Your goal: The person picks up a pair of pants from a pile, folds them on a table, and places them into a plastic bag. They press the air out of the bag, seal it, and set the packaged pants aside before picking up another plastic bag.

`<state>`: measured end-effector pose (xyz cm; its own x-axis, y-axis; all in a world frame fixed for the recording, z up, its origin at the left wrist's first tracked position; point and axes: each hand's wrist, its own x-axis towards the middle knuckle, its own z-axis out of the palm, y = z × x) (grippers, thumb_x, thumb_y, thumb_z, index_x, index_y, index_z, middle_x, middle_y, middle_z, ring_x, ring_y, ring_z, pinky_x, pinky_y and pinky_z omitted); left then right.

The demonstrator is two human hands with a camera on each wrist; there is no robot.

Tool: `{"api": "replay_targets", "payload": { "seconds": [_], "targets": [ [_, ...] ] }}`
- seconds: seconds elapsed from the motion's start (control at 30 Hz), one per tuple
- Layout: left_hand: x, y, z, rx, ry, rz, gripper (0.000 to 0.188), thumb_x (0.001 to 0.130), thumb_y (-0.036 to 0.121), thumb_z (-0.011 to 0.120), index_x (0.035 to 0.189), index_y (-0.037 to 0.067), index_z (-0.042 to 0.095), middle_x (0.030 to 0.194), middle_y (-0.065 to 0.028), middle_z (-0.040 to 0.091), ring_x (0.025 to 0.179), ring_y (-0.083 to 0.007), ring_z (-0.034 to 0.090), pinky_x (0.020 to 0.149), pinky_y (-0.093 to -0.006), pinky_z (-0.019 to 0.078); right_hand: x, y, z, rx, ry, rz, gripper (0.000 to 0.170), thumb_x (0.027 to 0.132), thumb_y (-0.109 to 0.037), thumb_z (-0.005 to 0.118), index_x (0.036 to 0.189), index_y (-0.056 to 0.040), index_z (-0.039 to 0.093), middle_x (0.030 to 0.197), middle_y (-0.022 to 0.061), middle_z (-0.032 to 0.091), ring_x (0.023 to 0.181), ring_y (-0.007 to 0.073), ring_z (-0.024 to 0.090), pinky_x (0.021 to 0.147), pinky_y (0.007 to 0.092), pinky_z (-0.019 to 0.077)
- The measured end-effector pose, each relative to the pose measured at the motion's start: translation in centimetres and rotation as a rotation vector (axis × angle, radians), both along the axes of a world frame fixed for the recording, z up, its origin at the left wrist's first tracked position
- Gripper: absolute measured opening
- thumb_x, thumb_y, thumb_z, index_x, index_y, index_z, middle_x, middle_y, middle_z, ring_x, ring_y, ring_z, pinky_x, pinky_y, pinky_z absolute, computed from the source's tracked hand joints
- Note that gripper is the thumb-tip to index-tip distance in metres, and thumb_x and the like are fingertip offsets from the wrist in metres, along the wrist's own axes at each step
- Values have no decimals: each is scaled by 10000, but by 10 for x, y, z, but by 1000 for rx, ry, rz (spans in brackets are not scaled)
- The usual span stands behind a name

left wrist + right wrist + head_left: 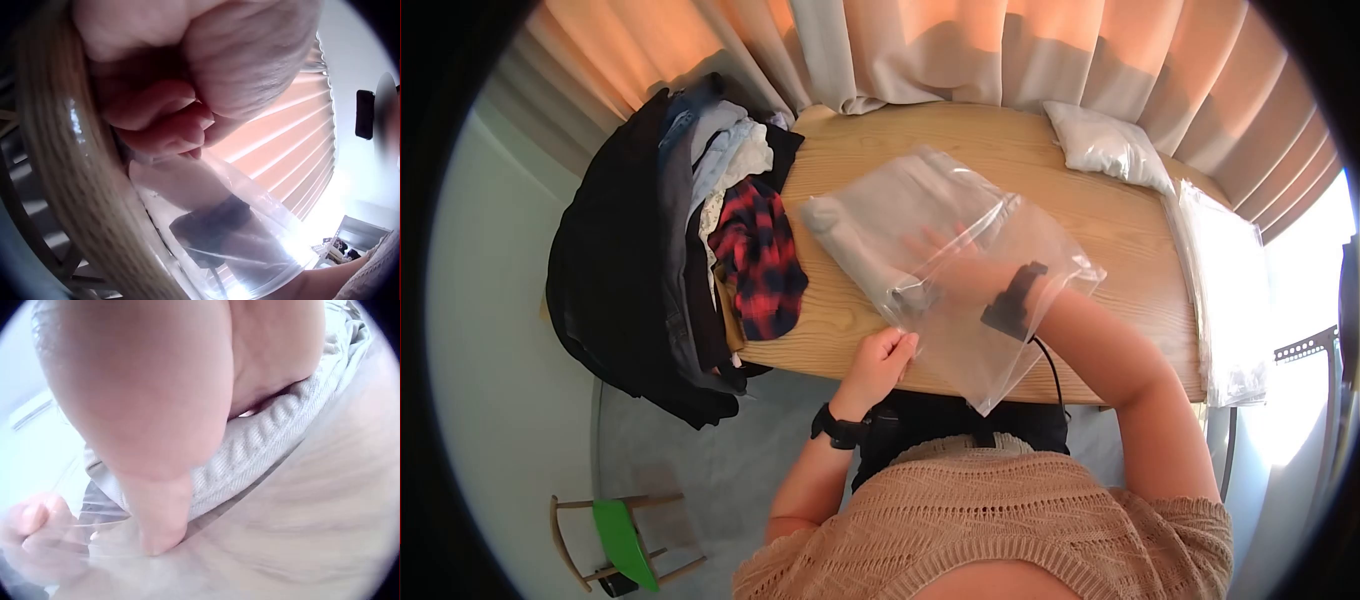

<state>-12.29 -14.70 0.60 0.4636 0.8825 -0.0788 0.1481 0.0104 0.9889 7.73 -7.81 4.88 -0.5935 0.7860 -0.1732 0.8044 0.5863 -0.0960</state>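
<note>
A clear plastic bag (990, 345) lies across the table, with a folded light grey garment (860, 240) inside its far left part. The right hand (950, 262) is inside the bag on the garment, fingers spread in the head view; in the right wrist view its thumb lies at the edge of the ribbed cloth (250, 450). At the table's near edge the left hand (885, 362) pinches the bag's edge between thumb and curled fingers. The left wrist view shows those curled fingers (165, 122) on the clear plastic (250, 250).
Clothes are heaped at the left of the wooden table (1100, 230), among them a black garment (615, 260) and a red checked one (760, 260). A filled plastic packet (1105, 142) lies at the back right, flat clear bags (1225, 290) at the right edge. A green chair (622, 540) stands lower left.
</note>
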Motion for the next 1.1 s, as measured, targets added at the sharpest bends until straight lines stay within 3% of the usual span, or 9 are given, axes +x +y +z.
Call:
{"api": "replay_targets", "payload": {
  "seconds": [0.23, 0.4, 0.53, 0.6, 0.67, 0.7, 0.77, 1.03, 1.1],
  "targets": [
    [4, -5, -2, 14, 47, 51, 320, 957, 239, 489, 708, 39, 511, 562, 13, 472, 478, -48, 424, 445, -213, 340, 15, 1, -19, 132, 254, 57, 771, 715, -453, 693, 1389, -243, 382, 1477, 115, 271, 1396, 321, 149, 1095, 562, 84],
    [0, -9, 1, 89, 87, -40, 330, 961, 266, 480, 734, 31, 531, 574, 14, 487, 494, -60, 454, 465, -219, 365, 24, -12, -24, 94, 409, 26, 701, 730, -371, 698, 1354, -210, 425, 1406, 106, 389, 1356, 289, 264, 1086, 501, 174],
    [-18, -1, 14, -20, 18, -42, 320, 960, 258, 482, 742, 31, 540, 591, 20, 492, 514, -54, 448, 481, -217, 364, 34, -27, -26, 182, 399, 29, 631, 746, -284, 679, 1328, -186, 456, 1391, 107, 405, 1339, 300, 289, 1084, 501, 188],
    [-33, 16, 26, 387, 95, 425, 278, 943, 204, 499, 756, 3, 544, 600, -36, 501, 550, -133, 482, 538, -274, 396, 41, -34, -15, 128, 315, 24, 586, 745, -203, 659, 1303, -171, 484, 1380, 113, 411, 1330, 307, 300, 1081, 492, 215],
    [-50, 46, 34, 713, 121, 569, 123, 924, 98, 483, 912, -1, 557, 819, -97, 559, 723, -220, 514, 654, -314, 416, 45, -39, -7, 65, 312, 22, 587, 738, -178, 653, 1301, -167, 485, 1378, 118, 410, 1328, 310, 299, 1081, 483, 225],
    [-56, 55, 44, 767, 255, 585, 156, 906, 75, 494, 1038, 12, 547, 941, -118, 565, 847, -252, 528, 753, -344, 419, 46, -41, -3, 13, 305, 7, 590, 732, -153, 646, 1299, -163, 486, 1376, 123, 408, 1327, 313, 299, 1080, 474, 236],
    [-68, 82, 47, 1011, 457, 539, 333, 888, 63, 491, 1220, 38, 494, 1135, -160, 534, 1077, -333, 482, 937, -414, 361, 46, -49, 5, -2, 329, -18, 592, 733, -147, 646, 1302, -164, 484, 1380, 126, 403, 1329, 318, 292, 1081, 465, 239],
    [-74, 127, 41, 771, 554, 264, 362, 893, 56, 479, 1255, 49, 486, 1186, -166, 541, 1108, -333, 488, 959, -381, 371, 43, -53, 18, -68, 345, -125, 601, 743, -141, 655, 1315, -173, 475, 1400, 135, 375, 1333, 356, 266, 1086, 464, 231],
    [-72, 126, 41, 773, 555, 294, 342, 894, 57, 482, 1235, 48, 502, 1161, -164, 554, 1092, -331, 499, 954, -383, 377, 42, -53, 19, -121, 374, -165, 524, 736, -133, 656, 1249, -129, 548, 1440, 126, 313, 1354, 337, 222, 1113, 430, 190]
  ]
}}
